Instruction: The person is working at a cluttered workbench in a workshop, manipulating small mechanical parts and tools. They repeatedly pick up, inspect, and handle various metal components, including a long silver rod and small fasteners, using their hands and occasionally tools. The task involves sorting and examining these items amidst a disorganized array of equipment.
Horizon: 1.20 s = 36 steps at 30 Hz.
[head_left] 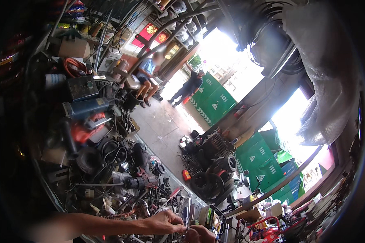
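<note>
At the bottom centre of the frame the left hand (164, 222) reaches in from the lower left, fingers curled and pinched toward a small dark part (185, 231) held between both hands; what it is cannot be made out. The right hand (202, 234) is cut off by the bottom edge, knuckles bent against the same piece; how tightly it grips cannot be told. Just above them lies a cluttered heap of tools, with a dark power drill (140, 181) at centre left. Further up, an engine block (213, 152) sits mid-frame. At upper centre a seated person (147, 77) and a standing person (188, 87) appear small beside green barriers (215, 101).
</note>
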Each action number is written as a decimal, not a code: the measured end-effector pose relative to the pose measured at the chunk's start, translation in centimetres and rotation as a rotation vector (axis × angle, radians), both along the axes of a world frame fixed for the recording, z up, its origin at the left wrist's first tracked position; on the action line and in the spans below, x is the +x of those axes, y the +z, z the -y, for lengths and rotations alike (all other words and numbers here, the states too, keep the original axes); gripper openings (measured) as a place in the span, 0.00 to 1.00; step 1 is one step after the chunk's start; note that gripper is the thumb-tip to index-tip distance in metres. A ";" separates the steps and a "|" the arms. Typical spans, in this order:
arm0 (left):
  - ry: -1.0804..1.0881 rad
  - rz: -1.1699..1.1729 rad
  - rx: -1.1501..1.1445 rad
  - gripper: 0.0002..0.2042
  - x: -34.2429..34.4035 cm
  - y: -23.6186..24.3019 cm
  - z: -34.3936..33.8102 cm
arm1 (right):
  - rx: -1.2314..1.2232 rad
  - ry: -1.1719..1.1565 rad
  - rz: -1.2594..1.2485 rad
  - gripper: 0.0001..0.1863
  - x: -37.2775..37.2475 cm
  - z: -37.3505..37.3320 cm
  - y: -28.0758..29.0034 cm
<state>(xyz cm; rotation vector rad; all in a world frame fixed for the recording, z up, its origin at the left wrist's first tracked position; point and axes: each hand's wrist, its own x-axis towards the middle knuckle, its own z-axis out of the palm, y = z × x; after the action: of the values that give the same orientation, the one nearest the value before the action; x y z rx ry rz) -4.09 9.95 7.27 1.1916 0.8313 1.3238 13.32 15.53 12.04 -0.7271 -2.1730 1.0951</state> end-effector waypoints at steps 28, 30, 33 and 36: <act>0.037 -0.058 0.005 0.10 -0.1 0.0 0.1 | -0.065 -0.037 0.051 0.12 0.2 0.2 0.4; 0.071 -0.056 0.034 0.10 0.2 -0.3 0.0 | 0.058 -0.022 0.062 0.12 0.4 -0.6 -0.8; 0.057 -0.071 0.011 0.10 0.3 -0.6 -0.1 | 0.005 0.010 0.067 0.11 0.3 -0.8 -0.8; 0.074 -0.087 0.018 0.10 0.4 -0.6 0.0 | -0.095 -0.009 0.082 0.17 -0.9 0.2 0.7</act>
<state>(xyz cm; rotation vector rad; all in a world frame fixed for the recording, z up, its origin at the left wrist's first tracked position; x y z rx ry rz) -3.71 9.93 6.64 1.2500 0.9362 1.3495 12.43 15.32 12.72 -0.8359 -2.1959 1.1894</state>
